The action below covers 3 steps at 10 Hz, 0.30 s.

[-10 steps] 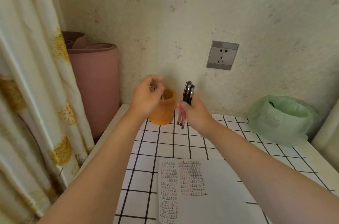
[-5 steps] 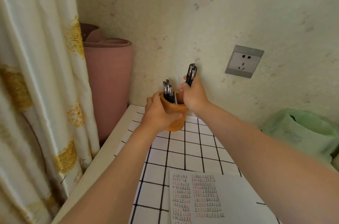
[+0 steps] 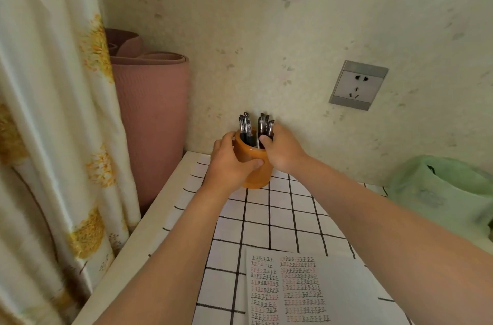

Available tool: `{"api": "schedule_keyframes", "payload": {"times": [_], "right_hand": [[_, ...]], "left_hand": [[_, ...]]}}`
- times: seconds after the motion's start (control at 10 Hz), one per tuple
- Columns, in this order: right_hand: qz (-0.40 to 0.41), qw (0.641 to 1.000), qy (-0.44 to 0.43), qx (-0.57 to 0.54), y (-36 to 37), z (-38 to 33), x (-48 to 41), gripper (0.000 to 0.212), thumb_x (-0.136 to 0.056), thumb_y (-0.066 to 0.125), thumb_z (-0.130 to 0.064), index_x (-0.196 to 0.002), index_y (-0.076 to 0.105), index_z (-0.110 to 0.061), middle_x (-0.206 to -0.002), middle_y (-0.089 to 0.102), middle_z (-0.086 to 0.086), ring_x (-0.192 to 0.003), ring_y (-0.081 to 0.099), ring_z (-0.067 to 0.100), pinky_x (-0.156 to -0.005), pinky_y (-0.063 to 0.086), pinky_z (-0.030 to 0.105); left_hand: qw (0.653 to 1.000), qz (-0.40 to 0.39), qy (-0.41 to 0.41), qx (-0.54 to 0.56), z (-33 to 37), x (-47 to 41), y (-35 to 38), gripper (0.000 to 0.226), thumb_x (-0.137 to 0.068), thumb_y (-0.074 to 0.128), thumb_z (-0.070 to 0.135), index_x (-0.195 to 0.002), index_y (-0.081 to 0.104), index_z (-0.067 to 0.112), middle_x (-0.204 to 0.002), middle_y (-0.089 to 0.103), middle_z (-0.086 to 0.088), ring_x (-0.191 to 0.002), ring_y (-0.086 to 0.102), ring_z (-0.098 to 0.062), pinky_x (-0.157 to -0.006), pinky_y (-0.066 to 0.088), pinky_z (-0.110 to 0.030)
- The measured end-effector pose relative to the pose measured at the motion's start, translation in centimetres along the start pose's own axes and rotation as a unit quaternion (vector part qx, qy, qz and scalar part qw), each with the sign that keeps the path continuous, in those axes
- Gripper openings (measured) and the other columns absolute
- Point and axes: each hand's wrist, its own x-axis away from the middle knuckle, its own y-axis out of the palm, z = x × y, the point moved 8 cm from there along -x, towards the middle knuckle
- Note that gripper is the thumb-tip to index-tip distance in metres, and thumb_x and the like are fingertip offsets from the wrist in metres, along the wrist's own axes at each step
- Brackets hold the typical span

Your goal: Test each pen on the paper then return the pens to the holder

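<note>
Where the right hand (image 3: pixel 284 150) held its pens (image 3: pixel 264 124) high half a second ago, it now grips them sunk into the orange holder (image 3: pixel 260 178); left hand (image 3: pixel 229 164) clasps its side.

The table (image 3: pixel 280 220) before me is white with a black grid and has a plain pale strip along its left edge. The orange holder (image 3: pixel 257 178) stands at the far end, close to the wall. The paper (image 3: pixel 333 284) lies flat nearest me, with rows of red and black marks on its left half. A green bag (image 3: pixel 440 191) sits at the right, well apart from the holder.
</note>
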Motion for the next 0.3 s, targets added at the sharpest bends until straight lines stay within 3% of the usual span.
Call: {"api": "schedule_keyframes", "payload": {"times": [0.3], "right_hand": [[-0.017, 0.999, 0.025, -0.044, -0.65, 0.23, 0.2, 0.024, -0.098, 0.056, -0.022, -0.12, 0.06, -0.012, -0.113, 0.068, 0.009, -0.099, 0.063, 0.023, -0.083, 0.049, 0.032]], "left_hand": [[0.999, -0.031, -0.016, -0.017, 0.06, -0.03, -0.15, 0.098, -0.073, 0.085, 0.037, -0.151, 0.027, 0.027, -0.144, 0.036, 0.001, -0.131, 0.044, -0.023, -0.104, 0.047, -0.049]]}}
